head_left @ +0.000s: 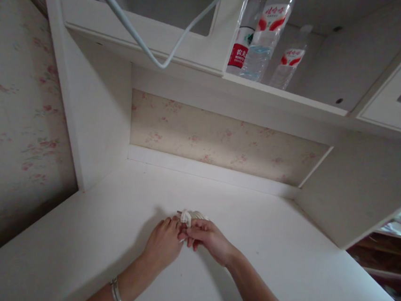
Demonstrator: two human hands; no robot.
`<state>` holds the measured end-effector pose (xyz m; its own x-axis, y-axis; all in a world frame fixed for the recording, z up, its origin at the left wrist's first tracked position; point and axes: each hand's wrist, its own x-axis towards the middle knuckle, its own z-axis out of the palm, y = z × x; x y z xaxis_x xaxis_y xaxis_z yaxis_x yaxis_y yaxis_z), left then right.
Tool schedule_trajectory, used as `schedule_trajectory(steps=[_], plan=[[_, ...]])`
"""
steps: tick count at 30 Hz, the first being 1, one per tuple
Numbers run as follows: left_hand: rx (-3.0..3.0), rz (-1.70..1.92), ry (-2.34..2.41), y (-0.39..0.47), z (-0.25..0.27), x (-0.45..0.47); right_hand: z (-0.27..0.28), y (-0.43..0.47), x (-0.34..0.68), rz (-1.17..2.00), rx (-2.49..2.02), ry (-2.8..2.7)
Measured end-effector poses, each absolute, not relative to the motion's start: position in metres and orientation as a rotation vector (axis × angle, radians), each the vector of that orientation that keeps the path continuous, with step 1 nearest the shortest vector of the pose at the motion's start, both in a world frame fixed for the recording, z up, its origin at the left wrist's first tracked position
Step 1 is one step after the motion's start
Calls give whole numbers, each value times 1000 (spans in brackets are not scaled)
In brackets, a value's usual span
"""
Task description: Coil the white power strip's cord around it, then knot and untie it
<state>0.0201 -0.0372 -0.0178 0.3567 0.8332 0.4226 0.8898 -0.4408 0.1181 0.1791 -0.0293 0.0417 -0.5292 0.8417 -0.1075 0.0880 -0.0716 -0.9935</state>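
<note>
A small bundle of white cord (pixel 186 217) is at the centre, just above the desk top, partly hidden by my fingers. It looks looped or twisted, and the thin tip of a dark stick (pixel 179 212) pokes out at its left end. My left hand (pixel 166 239), with bangles at the wrist, is closed around the near left side of the bundle. From the right, my right hand (pixel 208 236) pinches the cord between thumb and fingers. The fingertips of both hands meet, so the exact grip is partly hidden.
The white desk top (pixel 106 241) spreads beneath my hands. Overhead, a cabinet shelf (pixel 298 97) holds several plastic bottles (pixel 263 47). A pale cable (pixel 140 40) hangs in front of the cabinet at upper left. Side panels (pixel 98 107) bound the desk, and a floral wall (pixel 22 119) stands at left.
</note>
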Motion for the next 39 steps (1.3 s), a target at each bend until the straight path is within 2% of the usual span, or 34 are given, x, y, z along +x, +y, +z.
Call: schedule_trajectory(steps=[5, 12, 21, 31, 39], plan=[[-2473, -651, -1538, -48, -15, 27, 30, -10, 190, 1118, -1353, -1866], [-2459, -610, -1443, -52, -19, 30, 41, 5, 189, 639, -1456, -2254], [-2415, -676, -1484, -53, -21, 32, 52, 14, 171, 407, -1584, -2406], [-2423, -617, -1551, -62, -23, 36, 45, 2, 168, 128, -1521, -2561], [-2660, -901, -1682, -63, -12, 24, 31, -18, 178, 132, -1397, -2275]])
